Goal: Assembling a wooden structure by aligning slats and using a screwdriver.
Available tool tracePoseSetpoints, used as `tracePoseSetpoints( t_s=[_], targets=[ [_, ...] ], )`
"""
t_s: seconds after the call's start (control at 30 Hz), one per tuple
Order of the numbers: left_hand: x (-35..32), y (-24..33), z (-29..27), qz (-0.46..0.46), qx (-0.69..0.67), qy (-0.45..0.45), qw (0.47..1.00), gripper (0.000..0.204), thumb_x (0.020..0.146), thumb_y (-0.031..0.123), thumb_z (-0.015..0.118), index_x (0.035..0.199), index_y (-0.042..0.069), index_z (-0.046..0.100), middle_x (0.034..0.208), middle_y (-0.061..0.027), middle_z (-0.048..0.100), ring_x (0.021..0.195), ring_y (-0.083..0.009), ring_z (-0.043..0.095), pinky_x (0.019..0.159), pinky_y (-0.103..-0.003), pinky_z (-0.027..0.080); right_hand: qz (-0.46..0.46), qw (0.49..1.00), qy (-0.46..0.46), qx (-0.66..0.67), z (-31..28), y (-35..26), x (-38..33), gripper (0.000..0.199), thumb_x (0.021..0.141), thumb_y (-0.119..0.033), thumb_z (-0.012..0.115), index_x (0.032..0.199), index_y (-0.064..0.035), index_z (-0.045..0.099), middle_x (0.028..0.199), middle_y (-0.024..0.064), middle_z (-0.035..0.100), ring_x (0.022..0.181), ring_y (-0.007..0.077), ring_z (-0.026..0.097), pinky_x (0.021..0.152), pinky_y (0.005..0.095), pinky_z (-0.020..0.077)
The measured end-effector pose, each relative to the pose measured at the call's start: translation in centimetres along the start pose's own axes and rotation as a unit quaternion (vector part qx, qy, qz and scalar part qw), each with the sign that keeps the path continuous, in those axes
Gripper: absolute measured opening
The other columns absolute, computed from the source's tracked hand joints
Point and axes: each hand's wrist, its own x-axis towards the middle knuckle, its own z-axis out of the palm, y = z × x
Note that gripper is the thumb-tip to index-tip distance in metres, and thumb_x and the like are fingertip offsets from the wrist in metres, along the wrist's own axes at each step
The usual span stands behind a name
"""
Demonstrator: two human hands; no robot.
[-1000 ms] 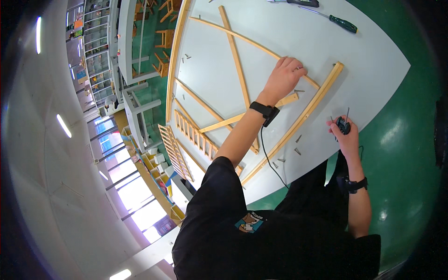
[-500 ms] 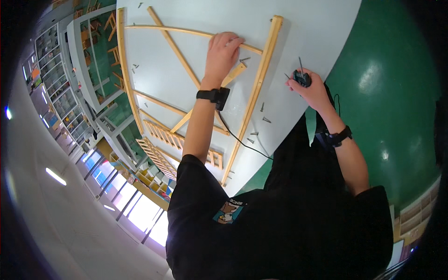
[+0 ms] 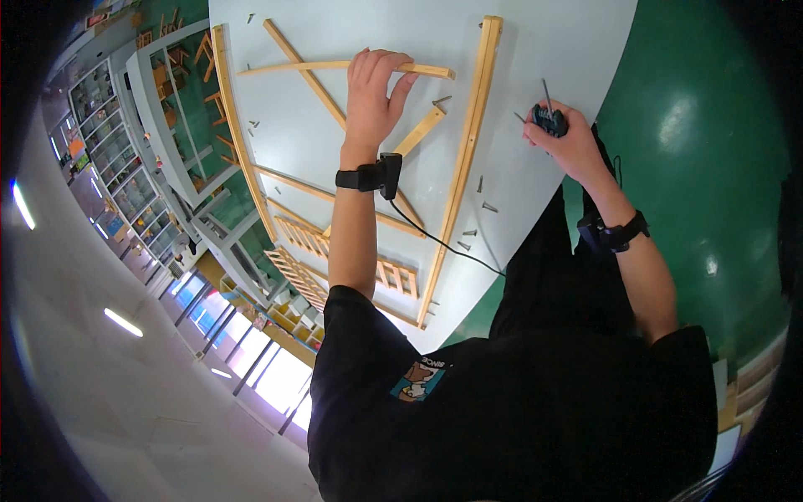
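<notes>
My left hand [image 3: 376,92] is closed around a thin wooden slat [image 3: 433,72] near its right end, fingers over the top and thumb below. That end stands a little apart from the long wooden rail [image 3: 464,167] on the right. Over the table's right edge, my right hand [image 3: 573,144] grips a dark green screwdriver handle [image 3: 549,120], its metal shaft pointing away from me. A thin metal piece, perhaps a screw [image 3: 519,118], sticks out from those fingertips. Beneath my left hand lie a diagonal wooden strip [image 3: 303,74] and a shorter piece [image 3: 420,131].
Loose screws [image 3: 489,207] lie on the white table [image 3: 556,42]. A second long rail [image 3: 237,138] runs along the far left, with slatted wooden panels [image 3: 294,278] nearer. A black cable [image 3: 447,247] trails from my left wrist. Green floor [image 3: 686,167] lies to the right.
My left hand has moved left with the slat, drawing its right end away from the long rail. The right hand still holds the screwdriver; the view has shifted slightly.
</notes>
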Motion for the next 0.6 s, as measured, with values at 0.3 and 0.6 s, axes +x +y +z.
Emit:
tracePoseSetpoints(
  t_s=[0.3, 0.6],
  targets=[
    [0.2, 1.1, -0.1, 0.011, -0.023, -0.009, 1.0, 0.018, 0.084, 0.018, 0.067, 0.097, 0.008, 0.061, 0.087, -0.0045, 0.059, 0.086, -0.0253, 0.053, 0.087, -0.038, 0.035, -0.114, 0.993, 0.025, 0.011, 3.1, -5.6, 1.7, 0.017, 0.086, -0.016, 0.069, 0.09, -0.001, 0.06, 0.076, 0.001, 0.061, 0.07, 0.0073, 0.057, 0.07, 0.0212, 0.0483],
    [-0.1, 1.0, 0.2, 0.019, -0.03, -0.025, 0.999, 0.019, 0.084, 0.021, 0.067, 0.098, 0.009, 0.062, 0.087, -0.0042, 0.059, 0.086, -0.0246, 0.053, 0.087, -0.038, 0.034, -0.136, 0.984, 0.074, -0.082, 3.1, -5.4, 2.9, 0.023, 0.077, -0.023, 0.068, 0.084, -0.0023, 0.063, 0.059, 0.0036, 0.049, 0.055, 0.0139, 0.047, 0.055, 0.0289, 0.0399]
  ],
)
